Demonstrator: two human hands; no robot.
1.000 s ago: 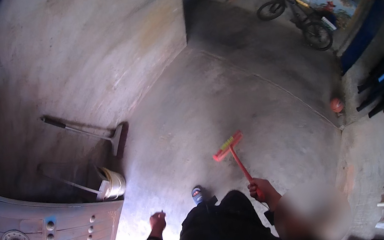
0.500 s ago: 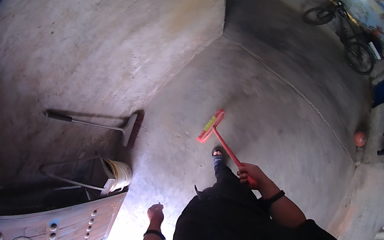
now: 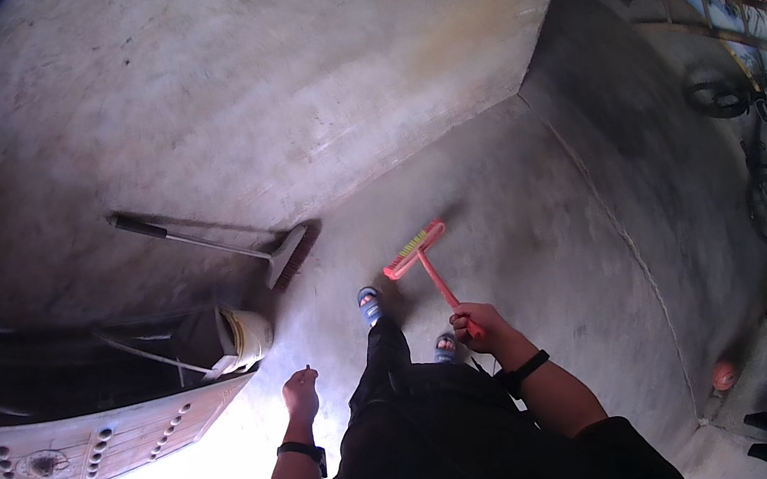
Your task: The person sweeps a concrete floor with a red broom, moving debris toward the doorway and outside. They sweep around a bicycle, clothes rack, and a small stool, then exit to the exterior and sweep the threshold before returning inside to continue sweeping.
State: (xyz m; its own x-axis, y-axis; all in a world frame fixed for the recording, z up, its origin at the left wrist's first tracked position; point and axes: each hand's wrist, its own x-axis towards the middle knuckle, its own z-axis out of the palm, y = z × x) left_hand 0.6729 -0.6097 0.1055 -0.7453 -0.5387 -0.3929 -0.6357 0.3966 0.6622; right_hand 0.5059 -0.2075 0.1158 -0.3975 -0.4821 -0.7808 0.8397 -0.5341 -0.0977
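My right hand [image 3: 481, 322] is wrapped round the short red handle of a red brush [image 3: 436, 276]. Its wide head carries yellow and red bristles and is held out ahead of my feet, bristles facing away from me. Whether the head touches the floor, I cannot tell. My left hand [image 3: 302, 393] hangs low at my left side with curled fingers. Something tiny may be at its fingertips, too small to name. Dark bands circle both wrists.
A long-handled broom [image 3: 285, 256] leans on the left wall, near a pale bucket [image 3: 248, 337] behind the studded door [image 3: 103, 444]. Bright light enters below that door. At the far right are a bicycle [image 3: 765, 165], a ladder [image 3: 712, 22] and an orange ball [image 3: 723, 375].
I have stepped forward, and both sandalled feet now show. The room has shifted rightward in view. The brush stays in my right hand, drawn slightly closer; my left hand has risen a little.
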